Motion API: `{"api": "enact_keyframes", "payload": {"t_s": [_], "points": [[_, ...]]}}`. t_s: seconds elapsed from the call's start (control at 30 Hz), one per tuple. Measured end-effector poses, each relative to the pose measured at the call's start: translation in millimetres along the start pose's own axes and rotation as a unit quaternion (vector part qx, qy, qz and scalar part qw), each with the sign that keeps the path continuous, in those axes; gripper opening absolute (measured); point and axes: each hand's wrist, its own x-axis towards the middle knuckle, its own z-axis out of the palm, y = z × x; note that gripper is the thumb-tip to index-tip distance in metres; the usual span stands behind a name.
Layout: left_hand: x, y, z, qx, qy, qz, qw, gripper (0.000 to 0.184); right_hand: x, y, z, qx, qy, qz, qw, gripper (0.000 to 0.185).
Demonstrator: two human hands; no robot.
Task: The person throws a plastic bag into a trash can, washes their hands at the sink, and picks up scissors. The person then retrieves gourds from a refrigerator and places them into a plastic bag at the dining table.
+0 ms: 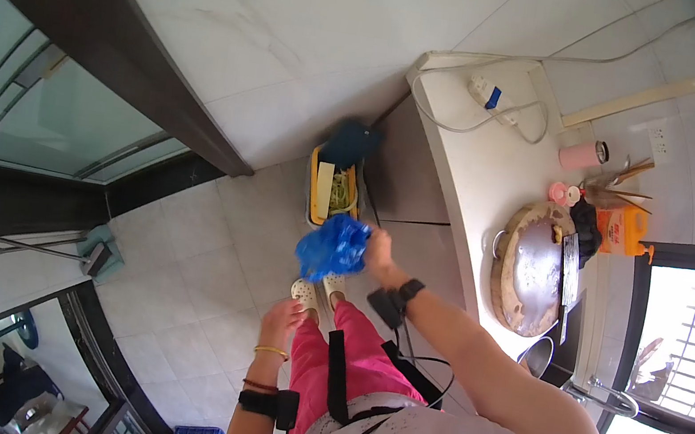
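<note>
Two hands show in my feed, well apart: the right hand (378,253) pinches the edge of a blue bag (332,249); the left hand (283,320) hangs with loose fingers, apparently empty. The bag hangs before the bin (313,181); I can't tell if they touch. I judge the step as holding out the bag; working it further calls for the left hand at its rim. The right arm slants inward, the left points forward.
</note>
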Motion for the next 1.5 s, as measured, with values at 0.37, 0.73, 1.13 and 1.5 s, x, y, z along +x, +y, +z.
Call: {"api": "enact_keyframes", "payload": {"t_s": [0.37,0.73,1.13,1.5], "points": [[-53,-89,-133,-0.044,0.281,-0.027,0.958,0.027,148,102,63,-0.173,-0.034,-0.013,0.984,0.046],[-69,-170,-132,0.043,0.304,-0.172,0.936,0.026,155,179,161,-0.631,-0.338,-0.154,0.681,0.028],[191,-83,-52,0.534,0.131,0.173,0.817,0.032,144,153,121,-0.419,-0.264,-0.201,0.845,0.035],[135,-144,-151,0.451,0.117,-0.025,0.884,0.026,51,124,151,-0.348,-0.220,-0.243,0.878,0.046]]}}
